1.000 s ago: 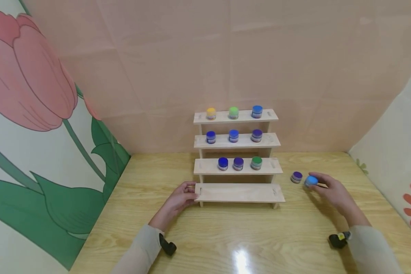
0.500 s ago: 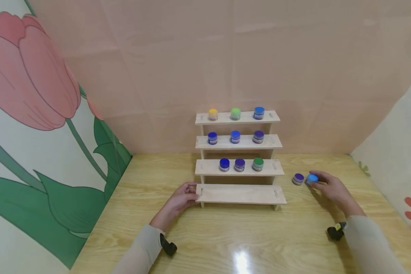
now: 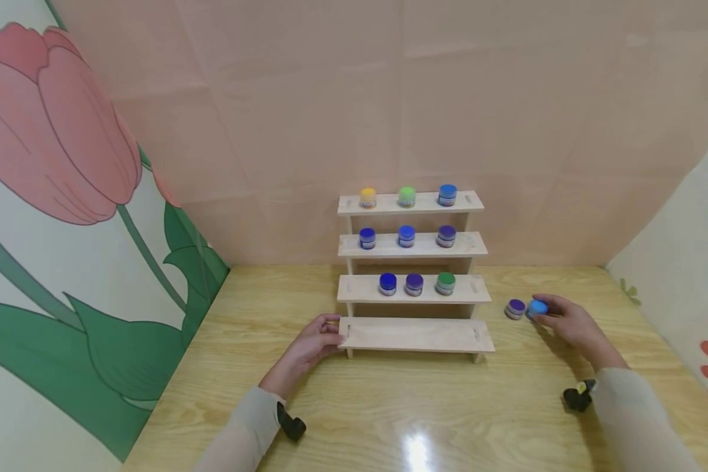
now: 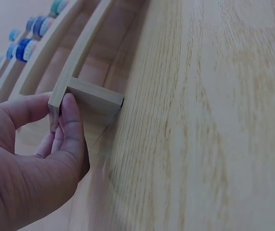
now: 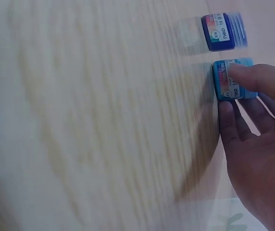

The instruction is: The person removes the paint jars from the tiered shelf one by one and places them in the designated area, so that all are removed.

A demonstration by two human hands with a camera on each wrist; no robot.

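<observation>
Pinched by the right hand on the table, a light-blue jar risks bumping the nearby purple jar if nudged left, as the left hand grips the wooden rack.

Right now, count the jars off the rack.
2: a purple-lidded jar right of the rack and a blue jar beside it, in the right hand. The rack may hide more.

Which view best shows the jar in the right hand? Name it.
Right wrist: the light blue jar is close, its label partly covered but facing the camera. Head shows it smaller, from above; left wrist misses it.
</observation>
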